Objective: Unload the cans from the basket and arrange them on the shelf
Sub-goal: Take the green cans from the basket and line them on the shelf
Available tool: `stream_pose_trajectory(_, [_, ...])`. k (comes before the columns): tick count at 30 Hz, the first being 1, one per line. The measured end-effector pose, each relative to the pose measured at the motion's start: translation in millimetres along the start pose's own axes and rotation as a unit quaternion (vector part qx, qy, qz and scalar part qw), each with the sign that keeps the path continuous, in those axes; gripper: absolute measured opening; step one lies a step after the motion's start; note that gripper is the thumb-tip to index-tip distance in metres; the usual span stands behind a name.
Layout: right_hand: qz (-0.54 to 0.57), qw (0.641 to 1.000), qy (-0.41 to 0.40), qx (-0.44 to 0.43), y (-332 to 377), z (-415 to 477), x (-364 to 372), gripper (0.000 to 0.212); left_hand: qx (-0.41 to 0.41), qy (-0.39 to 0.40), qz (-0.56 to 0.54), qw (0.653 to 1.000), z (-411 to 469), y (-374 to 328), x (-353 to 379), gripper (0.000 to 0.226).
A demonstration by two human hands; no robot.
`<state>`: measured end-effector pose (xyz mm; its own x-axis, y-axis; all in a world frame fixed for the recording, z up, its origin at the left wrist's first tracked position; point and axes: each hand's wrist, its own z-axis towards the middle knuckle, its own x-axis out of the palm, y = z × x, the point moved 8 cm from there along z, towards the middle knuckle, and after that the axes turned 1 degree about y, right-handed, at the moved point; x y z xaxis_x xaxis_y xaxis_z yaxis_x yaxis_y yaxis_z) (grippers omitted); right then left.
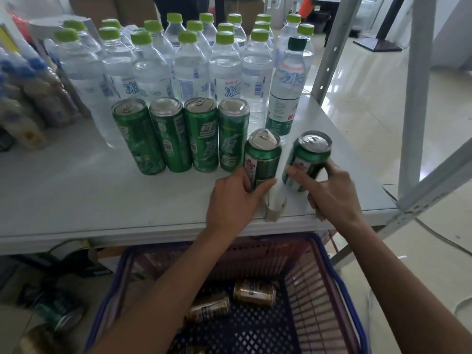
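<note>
- On the shelf, at about 12 o'clock from my hands, four tall green cans stand upright in a row, touching side by side, just in front of the water bottles.
- My left hand is wrapped around a shorter green can, which stands at the right end of that row, touching or nearly touching the last tall can.
- My right hand is closed on a second short green can, at 3 o'clock from the first with a small gap between them; it leans a little to the right, and I cannot tell whether its base is fully down.
- By my reckoning the job is well past halfway: four cans placed, two being set down now.
- Below the shelf edge, at 6 o'clock, the basket holds at least two gold cans lying on their sides; my left forearm hides part of the floor of it, so more may be there.
- Those gold cans are what is left to unload, once I let go of this pair.
</note>
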<state>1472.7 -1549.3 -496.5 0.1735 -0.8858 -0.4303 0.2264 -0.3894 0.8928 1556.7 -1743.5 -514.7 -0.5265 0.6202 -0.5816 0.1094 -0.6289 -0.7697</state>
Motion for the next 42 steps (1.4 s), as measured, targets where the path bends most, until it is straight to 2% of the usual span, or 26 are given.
stream_pose_trajectory(3, [-0.098, 0.995, -0.007, -0.017, 5, 8, 3, 0.048, -0.001, -0.01, -0.002, 1.0, 3, 2, 1, 0.048])
stream_pose_trajectory(10, [-0.102, 0.994, -0.012, -0.024, -7, 18, 7, 0.075, 0.027, 0.021, 0.001, 0.999, 5, 1, 9, 0.017])
stream_pose_trajectory(15, [-0.132, 0.99, -0.025, -0.039, -13, 22, 7, 0.069, 0.035, 0.05, -0.014, 0.998, 6, -1, 12, 0.008])
stream_pose_trajectory(17, [-0.139, 0.989, -0.022, -0.045, -14, 24, 9, 0.066, 0.043, 0.062, -0.017, 0.997, 7, -1, 14, 0.009])
stream_pose_trajectory(26, [-0.14, 0.989, -0.041, -0.033, -17, 26, 10, 0.064, 0.069, 0.127, 0.026, 0.989, 8, -2, 26, 0.042])
stream_pose_trajectory(30, [-0.139, 0.989, -0.043, -0.032, -18, 29, 12, 0.063, 0.074, 0.136, 0.043, 0.987, 6, -4, 27, 0.049])
stream_pose_trajectory(33, [-0.154, 0.986, -0.053, -0.029, -19, 31, 12, 0.064, 0.088, 0.063, -0.02, 0.994, 7, -12, 10, 0.037])
stream_pose_trajectory(36, [-0.175, 0.982, -0.064, -0.035, -18, 29, 13, 0.065, 0.181, -0.079, 0.034, 0.98, 13, -42, -26, 0.023])
stream_pose_trajectory(38, [-0.184, 0.98, -0.066, -0.039, -17, 28, 14, 0.065, 0.221, -0.151, 0.089, 0.96, 27, -67, -50, 0.03])
stream_pose_trajectory(40, [-0.193, 0.978, -0.066, -0.039, -16, 28, 14, 0.065, 0.206, -0.153, 0.141, 0.956, 49, -84, -63, 0.048])
stream_pose_trajectory(42, [-0.193, 0.978, -0.064, -0.037, -16, 28, 14, 0.065, 0.159, -0.111, 0.186, 0.963, 70, -85, -65, 0.063])
